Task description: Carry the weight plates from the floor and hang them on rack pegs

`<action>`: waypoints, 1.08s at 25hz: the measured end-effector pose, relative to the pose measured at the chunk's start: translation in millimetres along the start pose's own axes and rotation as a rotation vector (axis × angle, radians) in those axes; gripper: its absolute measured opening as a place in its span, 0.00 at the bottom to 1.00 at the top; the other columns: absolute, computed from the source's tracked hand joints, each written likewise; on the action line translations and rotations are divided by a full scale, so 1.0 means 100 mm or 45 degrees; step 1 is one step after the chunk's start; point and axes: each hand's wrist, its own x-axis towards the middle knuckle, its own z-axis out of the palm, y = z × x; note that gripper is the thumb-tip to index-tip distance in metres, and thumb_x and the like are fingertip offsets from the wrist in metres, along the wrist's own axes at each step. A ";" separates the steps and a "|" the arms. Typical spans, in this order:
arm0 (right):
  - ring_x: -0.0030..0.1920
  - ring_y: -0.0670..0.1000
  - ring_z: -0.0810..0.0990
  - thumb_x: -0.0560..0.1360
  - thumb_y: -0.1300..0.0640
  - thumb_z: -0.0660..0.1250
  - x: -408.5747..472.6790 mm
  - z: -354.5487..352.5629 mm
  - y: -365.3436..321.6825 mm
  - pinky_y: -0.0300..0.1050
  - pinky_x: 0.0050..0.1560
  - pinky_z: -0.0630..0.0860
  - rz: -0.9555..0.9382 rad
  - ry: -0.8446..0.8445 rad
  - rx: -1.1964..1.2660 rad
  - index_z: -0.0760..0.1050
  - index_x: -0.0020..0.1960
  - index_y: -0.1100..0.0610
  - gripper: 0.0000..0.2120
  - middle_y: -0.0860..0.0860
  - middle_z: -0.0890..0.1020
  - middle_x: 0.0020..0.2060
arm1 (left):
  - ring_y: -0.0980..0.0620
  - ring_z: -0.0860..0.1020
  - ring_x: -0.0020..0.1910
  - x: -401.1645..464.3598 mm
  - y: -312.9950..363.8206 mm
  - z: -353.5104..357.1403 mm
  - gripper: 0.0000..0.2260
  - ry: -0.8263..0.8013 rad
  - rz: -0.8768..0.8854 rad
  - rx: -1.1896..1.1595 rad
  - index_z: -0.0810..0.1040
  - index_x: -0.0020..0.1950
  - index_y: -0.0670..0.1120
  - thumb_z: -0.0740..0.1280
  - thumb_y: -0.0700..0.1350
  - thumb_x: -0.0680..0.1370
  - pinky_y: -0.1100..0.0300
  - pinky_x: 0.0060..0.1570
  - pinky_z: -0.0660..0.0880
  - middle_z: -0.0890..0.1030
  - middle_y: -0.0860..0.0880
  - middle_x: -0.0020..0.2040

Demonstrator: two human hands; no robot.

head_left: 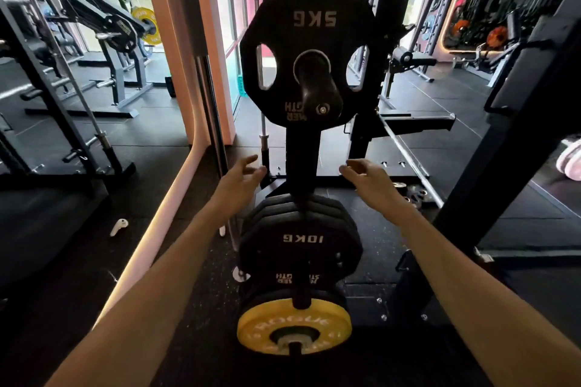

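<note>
Black plate (309,41) marked "5KG" hangs on the top peg (319,88); "10KG" plate (301,240) below. Left hand (240,181) and right hand (369,181) sit under the 5KG plate, fingers loose, gripping nothing.

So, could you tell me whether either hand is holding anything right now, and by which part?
Nothing is held: the left hand and right hand are open, apart from the 5 kg plate.

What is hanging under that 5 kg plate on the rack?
Below the 5KG plate hangs a stack of black plates, the front one marked 10KG. Lower still is a yellow plate. How many black plates sit behind the front one is partly hidden.
</note>
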 end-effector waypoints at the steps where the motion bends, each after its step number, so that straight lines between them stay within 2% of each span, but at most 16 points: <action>1: 0.48 0.50 0.77 0.79 0.51 0.67 -0.16 0.08 0.17 0.37 0.43 0.72 0.033 -0.006 -0.030 0.76 0.63 0.59 0.17 0.52 0.80 0.51 | 0.49 0.79 0.50 -0.18 -0.19 0.04 0.18 -0.013 -0.051 0.005 0.71 0.70 0.48 0.63 0.51 0.81 0.57 0.47 0.75 0.80 0.48 0.55; 3: 0.47 0.51 0.78 0.78 0.53 0.67 -0.44 0.20 0.49 0.34 0.39 0.70 0.094 -0.001 -0.060 0.78 0.57 0.60 0.12 0.52 0.81 0.47 | 0.51 0.79 0.49 -0.53 -0.51 0.13 0.13 -0.038 -0.146 0.028 0.74 0.64 0.49 0.64 0.50 0.81 0.66 0.42 0.72 0.80 0.51 0.49; 5: 0.48 0.50 0.78 0.78 0.52 0.68 -0.76 0.32 0.79 0.32 0.38 0.70 0.170 -0.026 -0.115 0.79 0.55 0.59 0.11 0.51 0.80 0.45 | 0.54 0.78 0.43 -0.93 -0.82 0.21 0.09 -0.068 -0.269 0.059 0.75 0.59 0.49 0.64 0.50 0.81 0.71 0.35 0.70 0.78 0.51 0.46; 6: 0.49 0.50 0.78 0.78 0.51 0.67 -0.93 0.39 0.95 0.34 0.40 0.70 0.217 -0.062 -0.150 0.79 0.55 0.58 0.11 0.50 0.80 0.46 | 0.53 0.79 0.44 -1.12 -0.97 0.25 0.08 -0.089 -0.329 0.089 0.76 0.57 0.49 0.64 0.50 0.81 0.71 0.35 0.70 0.78 0.51 0.46; 9: 0.51 0.52 0.79 0.78 0.46 0.67 -1.46 0.63 1.43 0.44 0.47 0.72 0.424 -0.189 -0.198 0.79 0.55 0.56 0.14 0.50 0.81 0.48 | 0.49 0.78 0.55 -1.68 -1.39 0.36 0.11 -0.229 -0.532 0.224 0.76 0.58 0.50 0.63 0.54 0.80 0.63 0.44 0.70 0.79 0.49 0.56; 13: 0.44 0.50 0.77 0.78 0.45 0.65 -2.29 0.94 1.90 0.46 0.44 0.72 0.700 -0.356 -0.208 0.77 0.52 0.55 0.13 0.51 0.80 0.44 | 0.52 0.76 0.49 -2.44 -1.71 0.50 0.11 -0.423 -0.760 0.299 0.75 0.58 0.51 0.63 0.55 0.80 0.58 0.44 0.71 0.78 0.50 0.53; 17: 0.44 0.51 0.78 0.79 0.46 0.64 -3.22 1.18 2.26 0.45 0.41 0.73 0.964 -0.533 -0.216 0.76 0.51 0.54 0.11 0.53 0.81 0.46 | 0.52 0.77 0.49 -3.25 -2.03 0.69 0.14 -0.654 -0.932 0.345 0.76 0.60 0.48 0.64 0.55 0.80 0.59 0.44 0.72 0.79 0.49 0.53; 20: 0.41 0.50 0.79 0.79 0.48 0.65 -3.93 1.27 2.55 0.44 0.38 0.74 1.116 -0.612 -0.231 0.77 0.48 0.53 0.09 0.52 0.82 0.44 | 0.49 0.77 0.55 -3.91 -2.19 0.86 0.16 -0.833 -0.972 0.422 0.75 0.63 0.46 0.63 0.54 0.80 0.57 0.52 0.73 0.78 0.47 0.57; 23: 0.45 0.53 0.82 0.77 0.49 0.67 -4.60 1.22 2.85 0.50 0.50 0.79 1.239 -0.623 -0.236 0.79 0.44 0.52 0.08 0.52 0.85 0.41 | 0.49 0.76 0.54 -4.50 -2.27 1.02 0.15 -1.054 -1.003 0.519 0.75 0.63 0.44 0.63 0.52 0.81 0.59 0.51 0.71 0.78 0.46 0.58; 24: 0.44 0.53 0.83 0.77 0.50 0.67 -4.77 1.17 2.91 0.51 0.52 0.78 1.271 -0.596 -0.215 0.80 0.44 0.53 0.08 0.53 0.85 0.40 | 0.50 0.76 0.53 -4.63 -2.26 1.07 0.15 -1.131 -0.994 0.549 0.75 0.62 0.45 0.63 0.52 0.81 0.59 0.50 0.71 0.78 0.47 0.58; 25: 0.43 0.53 0.82 0.77 0.50 0.68 -4.91 1.10 2.94 0.50 0.49 0.78 1.296 -0.560 -0.187 0.80 0.46 0.55 0.09 0.53 0.85 0.39 | 0.51 0.75 0.52 -4.73 -2.23 1.13 0.14 -1.215 -0.970 0.582 0.76 0.62 0.45 0.62 0.52 0.81 0.59 0.50 0.70 0.78 0.48 0.56; 27: 0.38 0.51 0.80 0.78 0.50 0.67 -5.16 0.92 2.98 0.46 0.37 0.75 1.335 -0.466 -0.122 0.79 0.48 0.56 0.09 0.53 0.84 0.39 | 0.51 0.74 0.52 -4.84 -2.17 1.28 0.14 -1.358 -0.913 0.648 0.75 0.63 0.46 0.61 0.51 0.81 0.59 0.51 0.69 0.76 0.49 0.54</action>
